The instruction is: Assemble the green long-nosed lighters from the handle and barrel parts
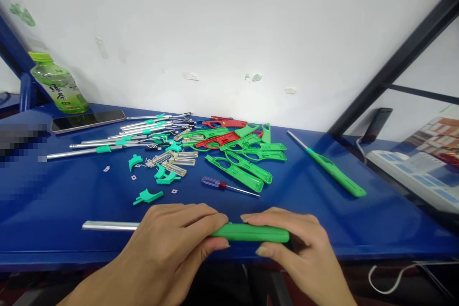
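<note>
A long-nosed gas lighter [251, 233] with a green handle and a silver metal tube lies across both hands at the table's front edge, tube pointing left. My left hand [175, 244] wraps the handle's middle, hiding where tube and handle meet. At the handle's right end, my right hand [301, 244] pinches it between thumb and fingers. Beyond them lies a screwdriver [229, 186] with a clear purple handle. Teal triggers [147, 196] and small white pieces are scattered to its left.
Green and red handle shells [236, 167] are heaped at the back middle, beside clear fuel tanks [179, 162] and metal tubes with wires [122, 141]. Another green lighter [330, 167] lies to the right. A phone [88, 121] and a drink bottle [59, 83] are at the back left.
</note>
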{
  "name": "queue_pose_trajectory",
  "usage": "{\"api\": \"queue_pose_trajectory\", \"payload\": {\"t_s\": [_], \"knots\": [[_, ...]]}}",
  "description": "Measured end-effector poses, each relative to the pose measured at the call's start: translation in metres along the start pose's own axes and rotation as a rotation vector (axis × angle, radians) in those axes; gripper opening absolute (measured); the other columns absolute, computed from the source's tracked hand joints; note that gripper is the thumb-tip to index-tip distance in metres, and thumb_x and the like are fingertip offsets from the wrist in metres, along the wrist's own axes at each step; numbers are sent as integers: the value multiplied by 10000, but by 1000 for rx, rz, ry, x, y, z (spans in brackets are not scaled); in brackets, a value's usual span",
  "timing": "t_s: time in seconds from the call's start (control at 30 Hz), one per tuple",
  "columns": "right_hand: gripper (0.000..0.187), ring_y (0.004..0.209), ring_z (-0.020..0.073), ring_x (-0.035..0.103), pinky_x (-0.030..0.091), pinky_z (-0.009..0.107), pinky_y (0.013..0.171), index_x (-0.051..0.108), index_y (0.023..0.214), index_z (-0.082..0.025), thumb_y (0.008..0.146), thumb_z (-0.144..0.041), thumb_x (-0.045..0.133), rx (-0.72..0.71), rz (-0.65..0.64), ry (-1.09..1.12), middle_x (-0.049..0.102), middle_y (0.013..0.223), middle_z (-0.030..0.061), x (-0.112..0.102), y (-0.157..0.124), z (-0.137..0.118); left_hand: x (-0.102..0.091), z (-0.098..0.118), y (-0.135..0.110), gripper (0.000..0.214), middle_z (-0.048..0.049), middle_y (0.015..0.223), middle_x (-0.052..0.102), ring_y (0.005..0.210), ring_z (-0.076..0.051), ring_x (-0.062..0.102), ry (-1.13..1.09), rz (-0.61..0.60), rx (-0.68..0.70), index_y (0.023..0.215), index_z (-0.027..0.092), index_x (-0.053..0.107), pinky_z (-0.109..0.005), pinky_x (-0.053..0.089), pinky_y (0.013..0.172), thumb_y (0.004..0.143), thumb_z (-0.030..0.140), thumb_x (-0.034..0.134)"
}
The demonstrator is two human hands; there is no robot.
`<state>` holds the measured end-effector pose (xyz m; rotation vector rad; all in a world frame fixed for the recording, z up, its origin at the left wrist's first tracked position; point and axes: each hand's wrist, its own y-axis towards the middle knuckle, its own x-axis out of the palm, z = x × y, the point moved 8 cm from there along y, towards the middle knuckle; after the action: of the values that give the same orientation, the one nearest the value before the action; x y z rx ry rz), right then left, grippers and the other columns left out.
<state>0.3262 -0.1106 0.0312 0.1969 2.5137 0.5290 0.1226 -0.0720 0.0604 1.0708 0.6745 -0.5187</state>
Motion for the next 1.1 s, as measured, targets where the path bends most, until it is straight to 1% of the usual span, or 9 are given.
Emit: {"api": "queue_pose_trajectory", "payload": {"t_s": [0.17, 0.3, 0.47, 0.53, 0.63, 0.73, 0.9, 1.03, 1.1], "knots": [[226, 1059, 268, 853, 659, 348, 974, 879, 1180, -477, 984, -568, 815, 20, -104, -161, 901, 1126, -59, 4, -9, 18, 6, -1, -1, 224, 19, 1037, 830, 839, -158, 805, 43, -24, -31, 1211, 276, 644, -283, 573, 674, 1209, 291, 421], [224, 1031, 278, 848, 657, 337, 910, 888, 1143, -407, 1008, -548, 780, 78, -53, -211, 899, 1123, -23, 2, -13, 23, 10, 0, -2, 283, -9, 1133, 820, 882, -180, 810, 168, -44, -53, 1410, 286, 577, -310, 582, 702, 1215, 322, 375], [217, 882, 233, 818, 625, 291, 806, 860, 991, -307, 1026, -493, 754, 95, -42, -125, 866, 979, 6, 8, -2, 14, 21, -5, -5, 316, 17, 1045, 737, 756, -178, 743, 184, -197, -66, 1354, 301, 588, -300, 515, 616, 1082, 141, 575], [225, 853, 218, 789, 606, 285, 791, 833, 929, -289, 1035, -467, 744, 97, -71, -88, 835, 933, 7, 13, 4, 10, 22, -8, -6, 389, 11, 1037, 718, 823, -200, 737, 188, -215, -50, 1356, 295, 598, -321, 561, 728, 1021, 108, 664], [188, 887, 217, 763, 587, 285, 812, 821, 925, -294, 1029, -438, 760, 115, -78, -83, 808, 946, 7, 18, 7, 9, 21, -14, -6, 456, -14, 1092, 719, 997, -256, 725, 182, -238, -33, 1389, 285, 597, -426, 589, 965, 992, 91, 709], [112, 877, 207, 735, 577, 278, 798, 839, 1003, -324, 1015, -421, 786, 117, -54, -107, 799, 1006, 3, 20, 7, 11, 20, -21, -7, 438, -47, 1177, 688, 1065, -276, 703, 154, -276, -71, 1402, 294, 608, -445, 605, 946, 1018, 90, 668], [111, 667, 159, 604, 551, 274, 673, 847, 1057, -333, 1004, -418, 800, 135, -23, -140, 762, 1016, -2, 20, 5, 17, 17, -27, -7, 399, -114, 1279, 674, 1190, -329, 696, 180, -285, -86, 1480, 254, 611, -532, 626, 1001, 1084, 207, 635], [135, 655, 152, 572, 552, 285, 700, 842, 1070, -324, 1030, -428, 766, 143, -6, -147, 738, 1023, 2, 20, 3, 20, 18, -28, -11, 451, -120, 1362, 730, 1277, -362, 686, 242, -278, -70, 1547, 226, 585, -612, 581, 1104, 1105, 291, 651], [140, 663, 150, 574, 553, 287, 719, 840, 1077, -321, 1041, -424, 753, 146, -5, -144, 731, 1025, 3, 20, 2, 21, 17, -29, -11, 474, -107, 1358, 750, 1267, -362, 692, 254, -261, -66, 1561, 227, 579, -618, 563, 1121, 1105, 327, 663]]}}
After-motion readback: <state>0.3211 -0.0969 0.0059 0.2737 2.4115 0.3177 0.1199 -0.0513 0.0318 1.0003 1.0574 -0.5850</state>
